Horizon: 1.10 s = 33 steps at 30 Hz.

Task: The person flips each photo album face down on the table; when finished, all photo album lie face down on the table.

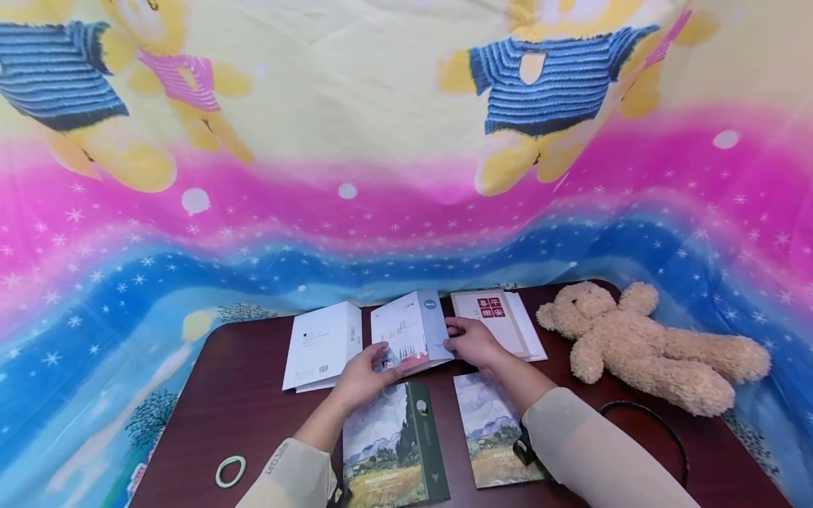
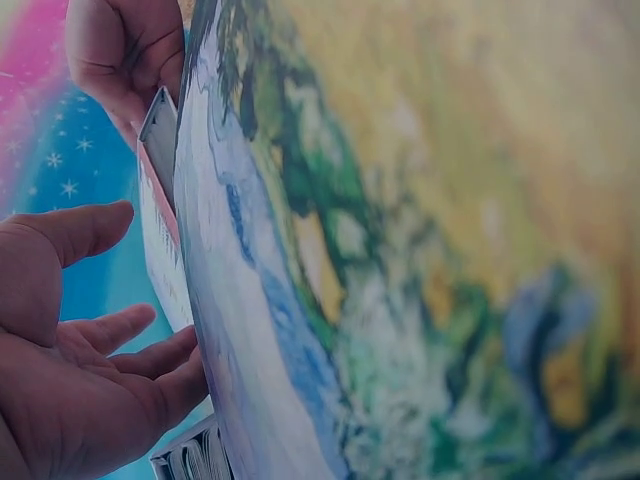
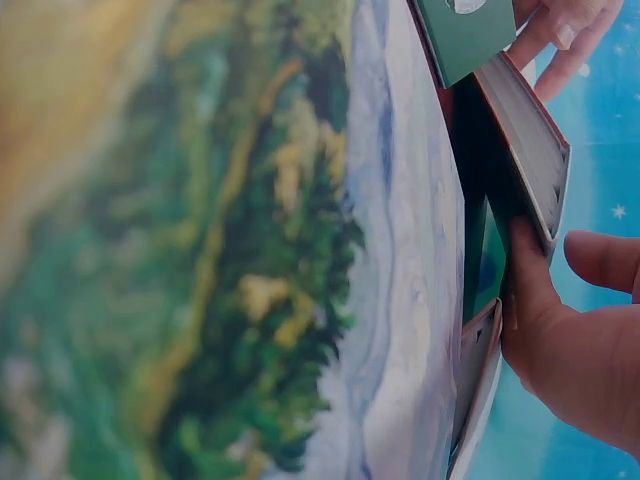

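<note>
A pale album [image 1: 396, 328] with a blue-grey spine [image 1: 433, 321] and a pink lower edge stands slightly tilted at the back middle of the table. My left hand [image 1: 368, 374] is at its lower left front, thumb and fingers spread apart in the left wrist view. At the spine side is my right hand [image 1: 473, 343]; the right wrist view has a finger against the album's corner [image 3: 545, 225] with the thumb apart from it. Close below the hands lie a green-spined photo album [image 1: 387, 444] and another album with a painted landscape cover [image 1: 492, 430].
A white album [image 1: 320, 346] stands at the back left, and a beige one with red characters [image 1: 489, 321] at the back right. A teddy bear [image 1: 641, 346] lies on the right. A pale green ring [image 1: 231, 471] and a black cable [image 1: 667, 423] rest on the dark table [image 1: 254, 395].
</note>
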Tool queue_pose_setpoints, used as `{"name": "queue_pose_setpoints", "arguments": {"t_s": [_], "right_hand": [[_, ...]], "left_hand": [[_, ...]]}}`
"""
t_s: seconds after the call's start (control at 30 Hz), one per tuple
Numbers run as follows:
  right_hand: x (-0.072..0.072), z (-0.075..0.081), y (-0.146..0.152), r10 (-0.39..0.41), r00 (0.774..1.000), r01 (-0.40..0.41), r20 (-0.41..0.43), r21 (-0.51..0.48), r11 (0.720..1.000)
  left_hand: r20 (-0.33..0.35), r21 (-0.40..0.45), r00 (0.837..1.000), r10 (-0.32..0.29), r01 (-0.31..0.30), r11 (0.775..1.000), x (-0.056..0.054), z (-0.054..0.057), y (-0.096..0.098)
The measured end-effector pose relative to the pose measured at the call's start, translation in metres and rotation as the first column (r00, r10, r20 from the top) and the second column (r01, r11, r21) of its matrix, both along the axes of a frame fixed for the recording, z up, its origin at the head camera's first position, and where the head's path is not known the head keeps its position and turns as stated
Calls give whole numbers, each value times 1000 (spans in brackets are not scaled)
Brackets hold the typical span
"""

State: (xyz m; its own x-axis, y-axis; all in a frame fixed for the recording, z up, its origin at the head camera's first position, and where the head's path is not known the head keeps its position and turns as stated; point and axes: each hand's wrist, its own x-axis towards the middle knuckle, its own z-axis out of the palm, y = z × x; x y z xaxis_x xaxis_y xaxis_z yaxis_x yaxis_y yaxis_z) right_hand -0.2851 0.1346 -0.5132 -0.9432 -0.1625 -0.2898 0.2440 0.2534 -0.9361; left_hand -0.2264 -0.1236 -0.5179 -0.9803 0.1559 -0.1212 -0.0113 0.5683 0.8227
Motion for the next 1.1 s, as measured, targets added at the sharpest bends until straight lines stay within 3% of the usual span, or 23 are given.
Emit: {"name": "queue_pose_setpoints", "arguments": {"t_s": [0.4, 0.77, 1.1], "right_hand": [[1, 5, 0, 34, 999, -34, 13, 21, 999], [3, 1, -2, 132, 989, -118, -69, 183, 976], [8, 0, -1, 200, 978, -186, -56, 190, 964]], "left_hand": [[-8, -41, 1000, 8, -9, 999, -2, 5, -2], [-11, -88, 1000, 13, -13, 996, -1, 9, -6], [-28, -109, 1000, 4, -7, 994, 0, 8, -7]]}}
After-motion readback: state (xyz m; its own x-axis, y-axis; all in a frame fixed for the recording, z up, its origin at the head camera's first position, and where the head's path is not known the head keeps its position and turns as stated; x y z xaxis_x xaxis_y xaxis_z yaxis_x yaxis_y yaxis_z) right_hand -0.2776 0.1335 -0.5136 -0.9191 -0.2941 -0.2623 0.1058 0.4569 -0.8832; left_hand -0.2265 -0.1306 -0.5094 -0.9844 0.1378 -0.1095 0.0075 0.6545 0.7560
